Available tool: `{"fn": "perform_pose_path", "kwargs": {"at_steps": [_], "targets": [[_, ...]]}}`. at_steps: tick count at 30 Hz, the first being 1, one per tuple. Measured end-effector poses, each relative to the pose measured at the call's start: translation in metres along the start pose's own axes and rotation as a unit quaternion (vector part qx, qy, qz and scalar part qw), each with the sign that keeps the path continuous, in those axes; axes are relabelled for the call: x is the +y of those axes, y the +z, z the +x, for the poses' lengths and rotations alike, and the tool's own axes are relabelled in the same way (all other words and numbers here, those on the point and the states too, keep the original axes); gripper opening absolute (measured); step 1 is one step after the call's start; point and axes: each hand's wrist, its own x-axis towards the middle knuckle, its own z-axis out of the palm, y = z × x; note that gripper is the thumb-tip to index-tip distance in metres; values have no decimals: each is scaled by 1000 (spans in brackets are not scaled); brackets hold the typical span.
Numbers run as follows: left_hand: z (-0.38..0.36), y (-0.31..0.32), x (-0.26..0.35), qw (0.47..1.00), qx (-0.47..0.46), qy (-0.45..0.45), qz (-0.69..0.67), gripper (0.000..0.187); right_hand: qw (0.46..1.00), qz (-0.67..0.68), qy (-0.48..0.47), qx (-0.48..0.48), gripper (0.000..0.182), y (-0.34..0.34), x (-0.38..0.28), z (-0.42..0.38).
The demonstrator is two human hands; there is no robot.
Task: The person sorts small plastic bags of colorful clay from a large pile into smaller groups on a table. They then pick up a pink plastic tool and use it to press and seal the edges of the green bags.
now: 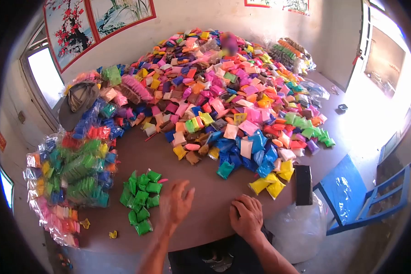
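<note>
My left hand point(179, 203) is raised over the brown table point(210, 182), its fingers apart and holding nothing, just right of a small pile of green packets point(140, 197). Near the table's front edge, my right hand point(246, 212) has its fingers curled together; whatever they hold, if anything, is hidden. Yellow packets point(274, 185) lie beyond it to the right. Behind both hands spreads a large heap of small packets point(214, 100) in many colours, with blue packets point(246, 153) at its near edge.
Bagged packets point(80, 166) are stacked at the left. A dark block point(303, 185) lies at the right table edge, above a clear plastic bag point(301, 223). A blue chair point(347, 196) stands at the right. Loose yellow scraps point(113, 234) lie at the front left.
</note>
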Motion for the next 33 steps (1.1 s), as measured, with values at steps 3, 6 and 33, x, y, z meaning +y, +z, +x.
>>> {"fn": "perform_pose_path", "kwargs": {"at_steps": [3, 6, 33], "targets": [[80, 17, -18, 992, 34, 87, 87, 42, 1000, -1, 18, -20, 16, -2, -2, 3], [157, 40, -31, 986, 30, 109, 123, 59, 999, -2, 33, -34, 17, -2, -1, 5], [229, 13, -2, 891, -28, 406, 199, 55, 995, 23, 66, -70, 17, -9, -2, 30]]}}
